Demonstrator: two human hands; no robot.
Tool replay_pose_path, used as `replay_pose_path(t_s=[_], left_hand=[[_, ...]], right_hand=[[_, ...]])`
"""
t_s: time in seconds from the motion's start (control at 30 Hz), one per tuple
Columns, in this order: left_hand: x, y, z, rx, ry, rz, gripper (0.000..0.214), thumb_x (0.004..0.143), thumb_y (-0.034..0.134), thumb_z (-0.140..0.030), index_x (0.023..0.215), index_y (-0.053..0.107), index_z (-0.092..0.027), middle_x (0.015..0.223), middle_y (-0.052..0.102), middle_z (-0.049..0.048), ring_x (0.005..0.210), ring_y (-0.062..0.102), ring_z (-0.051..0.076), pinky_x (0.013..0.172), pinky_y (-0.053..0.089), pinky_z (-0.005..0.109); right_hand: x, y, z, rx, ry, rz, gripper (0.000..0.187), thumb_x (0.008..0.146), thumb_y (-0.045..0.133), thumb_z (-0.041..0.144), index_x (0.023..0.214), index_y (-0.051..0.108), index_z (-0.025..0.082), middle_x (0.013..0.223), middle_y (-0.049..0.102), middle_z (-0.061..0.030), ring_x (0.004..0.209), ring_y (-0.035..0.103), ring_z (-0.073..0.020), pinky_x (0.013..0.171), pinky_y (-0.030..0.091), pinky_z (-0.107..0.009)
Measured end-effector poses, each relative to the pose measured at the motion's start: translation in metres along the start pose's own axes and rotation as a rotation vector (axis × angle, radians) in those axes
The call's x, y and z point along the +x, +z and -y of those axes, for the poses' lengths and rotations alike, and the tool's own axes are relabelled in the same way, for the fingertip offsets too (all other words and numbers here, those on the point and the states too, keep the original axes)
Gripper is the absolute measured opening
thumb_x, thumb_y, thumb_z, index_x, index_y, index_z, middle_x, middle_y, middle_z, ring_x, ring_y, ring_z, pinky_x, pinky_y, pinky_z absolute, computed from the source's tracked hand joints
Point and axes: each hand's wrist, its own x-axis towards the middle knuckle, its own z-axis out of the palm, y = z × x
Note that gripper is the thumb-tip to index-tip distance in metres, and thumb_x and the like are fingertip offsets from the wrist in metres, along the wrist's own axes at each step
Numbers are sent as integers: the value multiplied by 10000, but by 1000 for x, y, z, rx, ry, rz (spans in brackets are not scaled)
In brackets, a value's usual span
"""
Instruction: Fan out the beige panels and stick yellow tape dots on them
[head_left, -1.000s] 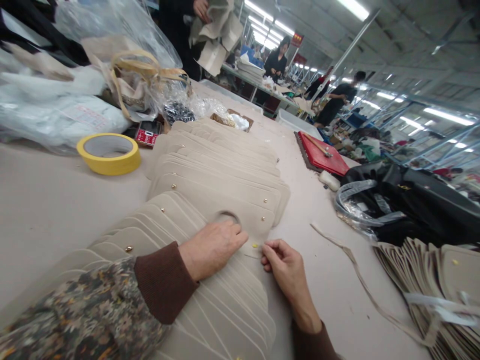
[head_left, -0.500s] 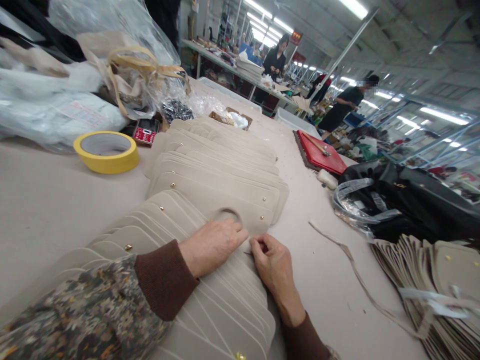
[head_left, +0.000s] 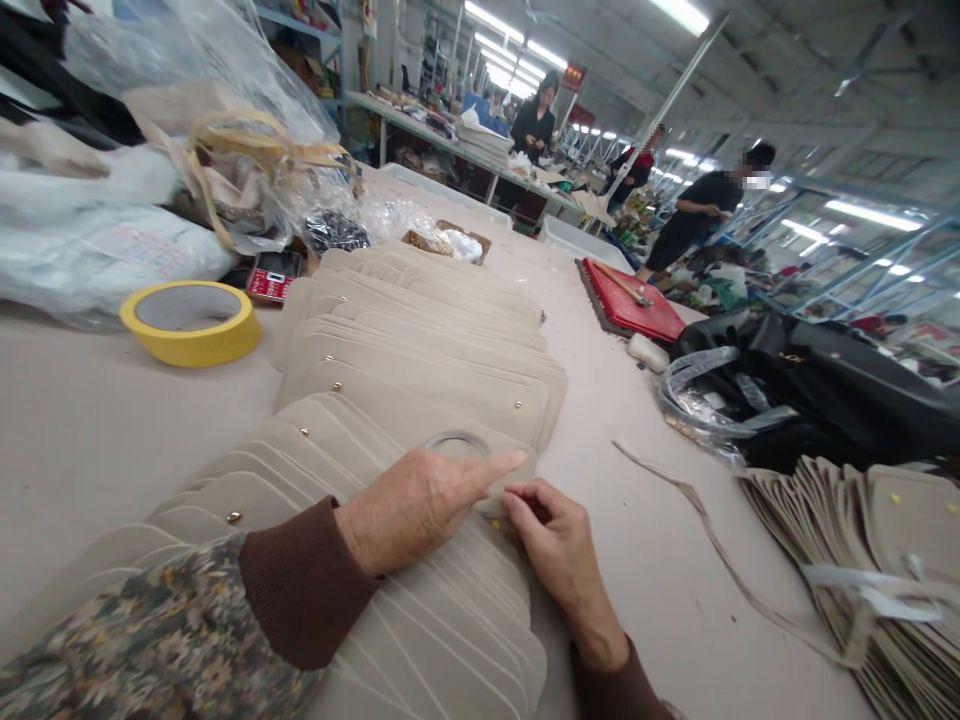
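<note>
Overlapping beige panels (head_left: 420,385) with rounded corners and small gold studs lie fanned in front of me; they look like leather bag pieces. Over them rests my left hand (head_left: 420,505), its index finger stretched to the right and its other fingers partly hidden. Just below that fingertip, my right hand (head_left: 551,530) is closed in a pinch at the right edge of a panel. What it pinches is too small to make out. A small yellow-gold stud (head_left: 495,523) shows beside the pinch. Behind my left hand, a panel has a round cut-out (head_left: 457,437).
Yellow tape (head_left: 191,340) and plastic-wrapped goods (head_left: 97,230) lie left. A red board (head_left: 634,300) carries a hammer (head_left: 619,282). At right are a black bag (head_left: 810,390), a tied panel bundle (head_left: 900,530) and a loose strip (head_left: 701,515). People stand farther back.
My left hand has stretched its index finger out past the right hand's pinch. My right hand stays pinched in nearly the same place. The view has shifted slightly.
</note>
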Motion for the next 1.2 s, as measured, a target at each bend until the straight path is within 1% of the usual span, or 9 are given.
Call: replay_pose_path(t_s=[0.1,0.23,0.4,0.5,0.67,0.83,0.93,1.07,1.2], left_hand=[[-1,3,-1,53,-19,7,420,983,417,-210,1395,335,-179,862,707,37,708,680,175,606,504,256],[0,6,-1,72,0,2,367,982,420,-207,1340,352,-166,889,709,52,719,690,190,585,499,265],[1,5,-4,46,-2,60,316,971,426,-175,1281,367,-183,851,679,26,711,671,171,570,452,246],[4,1,-8,33,-41,129,151,958,430,-154,1099,453,-201,742,627,-19,650,635,164,517,378,258],[8,0,-10,64,-88,94,82,935,451,-142,893,476,-207,660,560,-32,585,568,159,508,319,289],[7,2,-16,77,-19,10,120,916,422,-116,856,494,-191,664,530,-16,594,532,152,524,328,284],[7,3,-18,66,9,-22,149,940,394,-119,865,508,-180,687,541,-7,609,525,149,543,355,278],[9,3,-15,217,-76,123,153,948,422,-110,855,527,-170,808,601,36,725,556,191,622,413,304],[12,-1,-14,231,-122,267,122,940,460,-117,865,541,-171,842,619,47,774,567,218,674,444,335]], right_hand=[[-1,0,-1,32,-198,-129,155,873,585,268,942,692,180,817,705,-42,687,626,-155,638,503,-258],[0,3,7,-82,-457,-139,147,879,573,168,993,662,191,885,705,-58,753,632,-152,707,518,-273],[3,7,12,-188,-554,-125,165,882,511,115,883,653,199,799,704,-40,722,642,-145,689,512,-260],[2,8,10,-256,-551,-200,144,840,525,106,811,641,186,704,677,-24,618,616,-132,622,488,-243],[-2,13,10,-169,-375,-231,111,795,559,141,761,657,183,656,664,-5,564,591,-116,583,476,-225],[2,15,12,313,109,-123,164,774,632,319,712,632,167,498,604,18,426,554,-118,441,457,-218],[9,9,5,508,291,-145,258,697,712,396,679,616,157,467,581,28,374,531,-110,395,441,-212],[13,-2,-10,499,353,-185,326,657,774,439,725,649,145,541,632,9,422,572,-105,437,475,-203],[12,-6,-16,445,357,-119,359,655,781,462,743,673,132,571,652,-10,457,599,-117,471,509,-218]])
